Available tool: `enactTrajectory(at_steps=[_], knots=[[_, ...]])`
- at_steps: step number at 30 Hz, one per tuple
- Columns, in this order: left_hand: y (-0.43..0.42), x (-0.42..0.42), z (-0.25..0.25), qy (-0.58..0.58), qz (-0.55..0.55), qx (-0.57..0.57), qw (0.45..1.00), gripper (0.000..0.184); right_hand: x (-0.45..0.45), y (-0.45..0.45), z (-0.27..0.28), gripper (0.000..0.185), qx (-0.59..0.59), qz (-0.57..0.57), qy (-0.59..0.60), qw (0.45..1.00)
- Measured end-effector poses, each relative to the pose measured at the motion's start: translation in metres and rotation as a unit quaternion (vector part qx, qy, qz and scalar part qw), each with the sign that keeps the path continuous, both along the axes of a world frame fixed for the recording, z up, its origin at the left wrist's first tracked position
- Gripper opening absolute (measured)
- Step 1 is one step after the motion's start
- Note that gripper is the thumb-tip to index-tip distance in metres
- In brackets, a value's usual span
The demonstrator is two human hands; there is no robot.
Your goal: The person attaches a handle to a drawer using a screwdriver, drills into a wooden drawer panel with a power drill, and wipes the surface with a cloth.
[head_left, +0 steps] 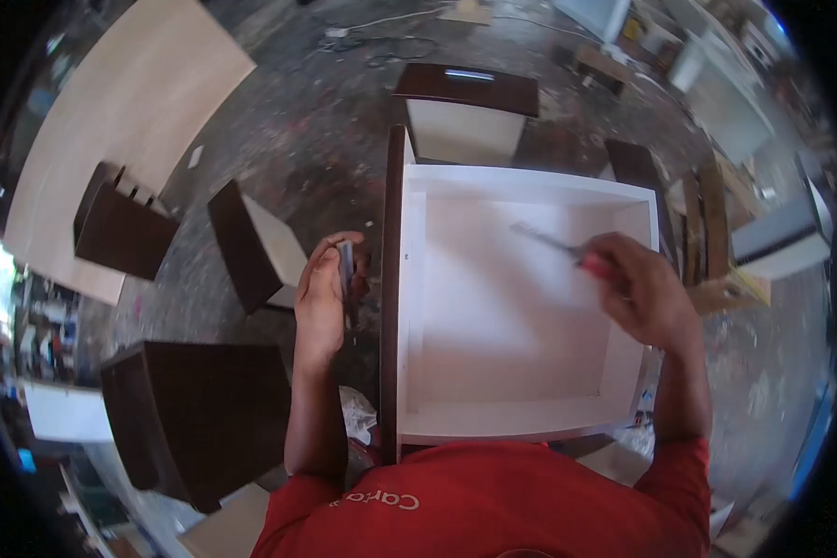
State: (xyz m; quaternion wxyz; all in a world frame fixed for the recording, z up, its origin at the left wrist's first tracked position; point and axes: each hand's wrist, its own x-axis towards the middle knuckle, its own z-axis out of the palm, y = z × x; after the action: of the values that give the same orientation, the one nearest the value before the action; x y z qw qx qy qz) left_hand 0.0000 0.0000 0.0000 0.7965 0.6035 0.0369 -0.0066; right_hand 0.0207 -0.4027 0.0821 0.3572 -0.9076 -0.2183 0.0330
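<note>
In front of my body is a drawer with a white inside and a dark brown front panel on its left. My right hand is closed around the red handle of a screwdriver, whose shaft points left above the drawer's inside. Its tip is blurred. Just left of the front panel, my left hand grips a silver metal drawer handle held along the panel's outer side. Whether the handle touches the panel, I cannot tell.
Another drawer with a silver pull stands beyond mine. More brown-fronted drawers sit on the floor to the left, near a large dark brown cabinet piece. A big plywood sheet lies at far left. Wooden frames stand on the right.
</note>
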Motion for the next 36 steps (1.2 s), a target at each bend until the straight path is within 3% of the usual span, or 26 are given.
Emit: enactTrajectory(at_steps=[5, 8, 12, 32, 36], knots=[[-0.043, 0.041, -0.007, 0.043, -0.026, 0.01, 0.999, 0.032, 0.03, 0.018, -0.017, 0.033, -0.074, 0.081, -0.041, 0.993], [-0.054, 0.059, -0.027, -0.031, -0.033, 0.1, 0.994, 0.028, 0.048, 0.023, -0.037, 0.033, -0.059, 0.065, -0.042, 0.995], [-0.058, 0.065, -0.032, -0.016, -0.031, 0.092, 0.995, 0.027, 0.054, 0.024, -0.056, 0.034, 0.0, 0.067, -0.031, 0.997], [-0.071, 0.067, -0.039, 0.054, -0.002, 0.051, 0.997, 0.027, 0.068, 0.037, -0.075, 0.036, 0.001, 0.085, -0.043, 0.995], [-0.069, 0.068, -0.042, 0.026, -0.014, 0.054, 0.998, 0.028, 0.069, 0.039, -0.075, 0.036, 0.003, 0.089, -0.046, 0.995]])
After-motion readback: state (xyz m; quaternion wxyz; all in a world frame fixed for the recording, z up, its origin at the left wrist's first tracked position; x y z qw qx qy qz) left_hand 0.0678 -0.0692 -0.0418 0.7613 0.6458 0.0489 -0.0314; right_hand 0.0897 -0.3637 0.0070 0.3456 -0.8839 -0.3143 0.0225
